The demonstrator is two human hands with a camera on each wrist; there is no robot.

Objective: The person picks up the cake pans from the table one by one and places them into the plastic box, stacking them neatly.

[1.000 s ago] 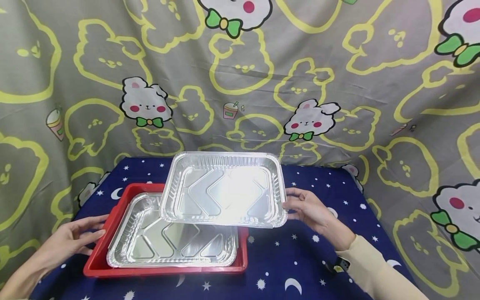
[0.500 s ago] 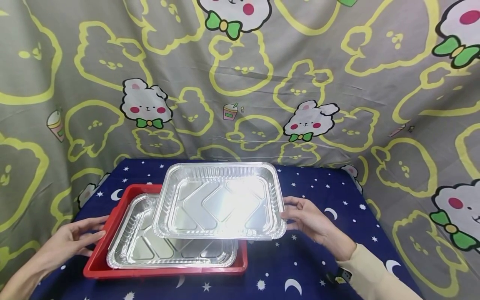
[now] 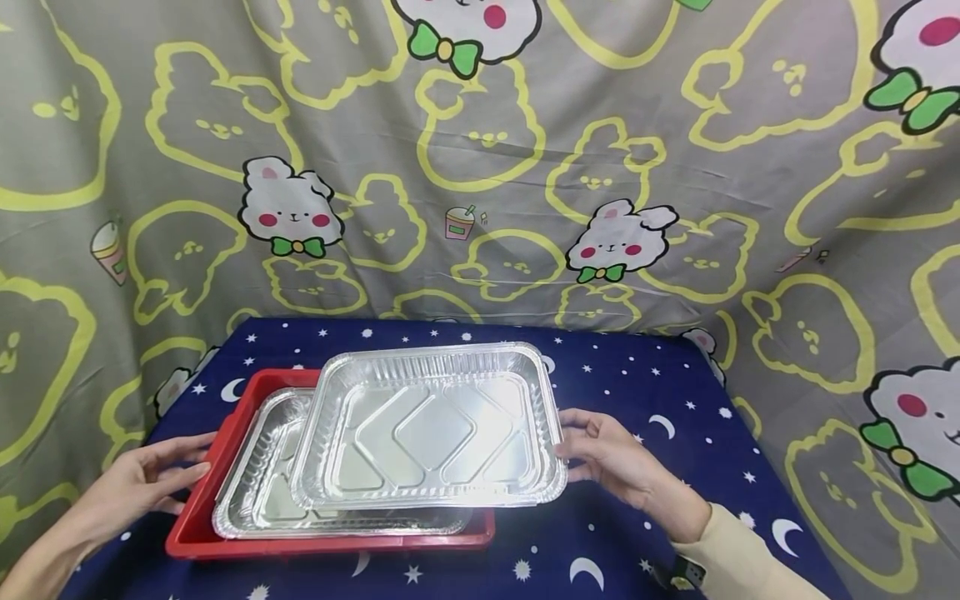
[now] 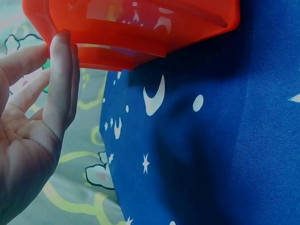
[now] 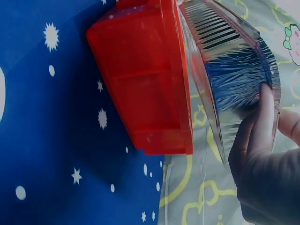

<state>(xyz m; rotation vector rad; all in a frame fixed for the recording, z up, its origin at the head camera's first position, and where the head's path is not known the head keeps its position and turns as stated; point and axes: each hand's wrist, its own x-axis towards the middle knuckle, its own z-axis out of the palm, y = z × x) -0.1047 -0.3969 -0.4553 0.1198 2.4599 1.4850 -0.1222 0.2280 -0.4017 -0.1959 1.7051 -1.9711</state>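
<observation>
A foil pan [image 3: 435, 433] is tilted above the red plastic bin [image 3: 330, 546], its right side beyond the bin's right wall. My right hand [image 3: 618, 458] pinches the pan's right rim, fingers against its crinkled outer wall in the right wrist view. Below it, another foil pan [image 3: 251, 479] lies inside the bin, partly covered by the upper one. At the bin's left side, my left hand [image 3: 131, 479] holds the rim between thumb and fingers. In the left wrist view, fingertips of that hand [image 4: 42, 112] meet the red rim.
A dark blue cloth [image 3: 600, 533] with white moons and stars covers the table. Behind and at both sides hangs a grey curtain [image 3: 510, 283] with yellow-outlined bears and white rabbits. A dark watch [image 3: 686, 573] sits at the right sleeve.
My right hand has lowered the upper foil pan toward me and slightly left, so it covers more of the pan in the bin. The left hand and the bin stay put.
</observation>
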